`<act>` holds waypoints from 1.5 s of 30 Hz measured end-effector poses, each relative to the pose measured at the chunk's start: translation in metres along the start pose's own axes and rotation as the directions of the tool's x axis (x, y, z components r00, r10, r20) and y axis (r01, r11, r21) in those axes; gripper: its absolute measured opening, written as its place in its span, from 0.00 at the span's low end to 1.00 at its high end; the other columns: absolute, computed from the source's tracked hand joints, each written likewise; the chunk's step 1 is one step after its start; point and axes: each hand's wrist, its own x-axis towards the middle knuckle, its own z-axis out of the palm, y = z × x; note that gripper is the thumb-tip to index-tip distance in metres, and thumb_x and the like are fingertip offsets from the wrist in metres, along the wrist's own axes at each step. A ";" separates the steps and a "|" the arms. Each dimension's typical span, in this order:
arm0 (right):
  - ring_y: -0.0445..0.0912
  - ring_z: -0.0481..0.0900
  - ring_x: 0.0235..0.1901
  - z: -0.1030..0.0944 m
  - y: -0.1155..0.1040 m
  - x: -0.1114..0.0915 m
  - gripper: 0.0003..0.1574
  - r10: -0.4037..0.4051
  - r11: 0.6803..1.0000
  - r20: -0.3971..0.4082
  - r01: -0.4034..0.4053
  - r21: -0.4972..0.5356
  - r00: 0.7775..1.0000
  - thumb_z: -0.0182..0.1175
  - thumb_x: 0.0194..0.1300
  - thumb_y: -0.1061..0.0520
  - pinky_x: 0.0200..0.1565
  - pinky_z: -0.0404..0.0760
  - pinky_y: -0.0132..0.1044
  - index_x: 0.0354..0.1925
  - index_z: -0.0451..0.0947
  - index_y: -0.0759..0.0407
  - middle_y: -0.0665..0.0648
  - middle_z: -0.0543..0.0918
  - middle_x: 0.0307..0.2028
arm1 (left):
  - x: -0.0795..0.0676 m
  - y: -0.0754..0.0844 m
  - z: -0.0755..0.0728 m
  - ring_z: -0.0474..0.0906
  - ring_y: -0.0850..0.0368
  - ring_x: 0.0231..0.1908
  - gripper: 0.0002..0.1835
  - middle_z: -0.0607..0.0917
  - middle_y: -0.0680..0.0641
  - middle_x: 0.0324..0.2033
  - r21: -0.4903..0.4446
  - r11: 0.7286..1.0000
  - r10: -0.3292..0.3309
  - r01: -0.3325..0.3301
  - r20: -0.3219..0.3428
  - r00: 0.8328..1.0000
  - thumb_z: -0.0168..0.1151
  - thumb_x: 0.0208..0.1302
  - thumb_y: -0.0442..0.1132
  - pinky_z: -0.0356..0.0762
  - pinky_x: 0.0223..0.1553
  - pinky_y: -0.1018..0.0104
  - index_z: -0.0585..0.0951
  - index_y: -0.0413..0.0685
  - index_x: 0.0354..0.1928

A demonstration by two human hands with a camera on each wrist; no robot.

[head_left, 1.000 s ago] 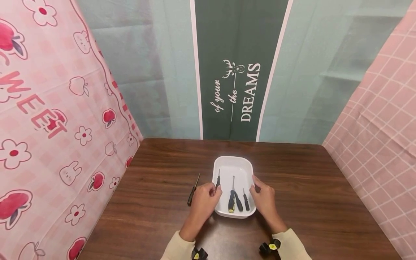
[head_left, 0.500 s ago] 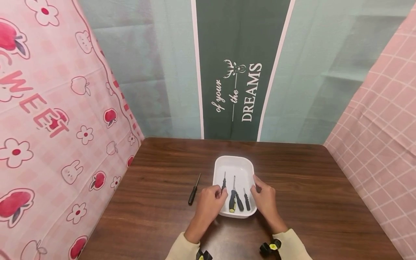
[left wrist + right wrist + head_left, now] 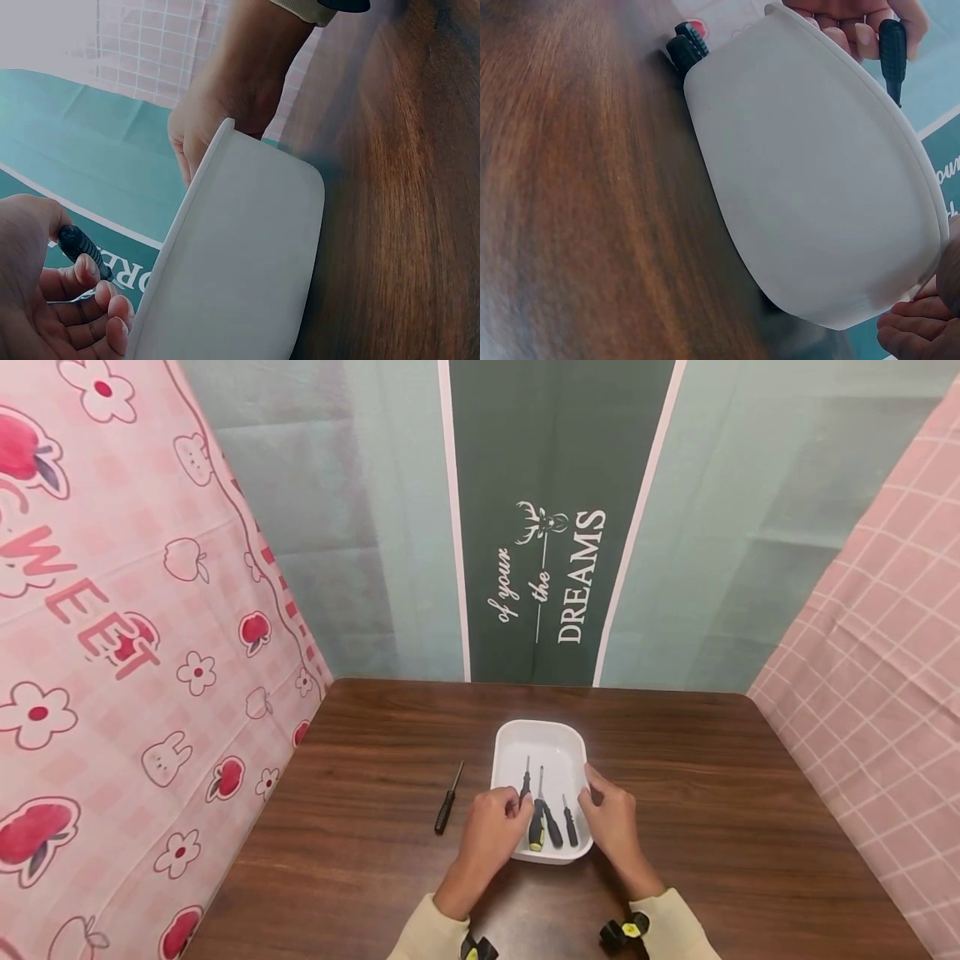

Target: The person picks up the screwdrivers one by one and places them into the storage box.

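My left hand (image 3: 491,831) pinches a small black screwdriver (image 3: 526,783) between thumb and fingers, over the left part of a white tray (image 3: 551,739). In the left wrist view, the ribbed handle (image 3: 77,244) shows beside the tray's raised rim. My right hand (image 3: 611,818) holds the tray's right rim, its fingers partly hidden behind the wall. Inside the tray lie a yellow-and-black screwdriver (image 3: 537,831), a black-handled screwdriver (image 3: 554,831) and a smaller black screwdriver (image 3: 571,828). Another black screwdriver (image 3: 446,810) lies on the table, left of the tray.
The tray stands on a brown wooden table (image 3: 712,793). A green curtain (image 3: 375,568) hangs behind the table's far edge. Patterned pink cloths hang at the left (image 3: 135,693) and right (image 3: 885,635).
My left hand has moved right with the screwdriver, from the tray's left rim towards the yellow-and-black one. My right hand keeps its hold on the tray, which stays in place.
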 end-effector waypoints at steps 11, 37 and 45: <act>0.60 0.82 0.55 0.000 -0.001 -0.002 0.25 -0.004 1.000 0.003 0.004 0.005 1.000 0.65 0.58 0.71 0.56 0.74 0.50 0.55 0.81 0.70 0.67 0.83 0.52 | -0.001 0.003 0.004 0.60 0.68 0.17 0.22 0.62 0.62 0.12 0.019 1.000 -0.017 0.016 0.021 1.000 0.65 0.61 0.43 0.58 0.20 0.74 0.66 0.55 0.13; 0.62 0.81 0.54 -0.002 -0.003 -0.004 0.25 -0.011 1.000 0.001 0.011 -0.005 1.000 0.65 0.58 0.71 0.54 0.76 0.54 0.55 0.80 0.71 0.69 0.83 0.52 | -0.004 0.002 0.016 0.60 0.65 0.16 0.23 0.63 0.60 0.13 0.190 0.981 0.017 -0.031 0.075 0.997 0.64 0.62 0.44 0.58 0.20 0.73 0.66 0.56 0.13; 0.64 0.82 0.53 0.001 -0.001 -0.007 0.24 -0.019 1.000 -0.012 0.019 -0.005 1.000 0.65 0.57 0.72 0.54 0.76 0.56 0.55 0.81 0.72 0.69 0.83 0.52 | -0.006 -0.001 0.022 0.59 0.65 0.16 0.23 0.62 0.59 0.13 0.257 0.964 0.048 -0.071 0.093 0.995 0.64 0.61 0.44 0.57 0.19 0.72 0.65 0.55 0.13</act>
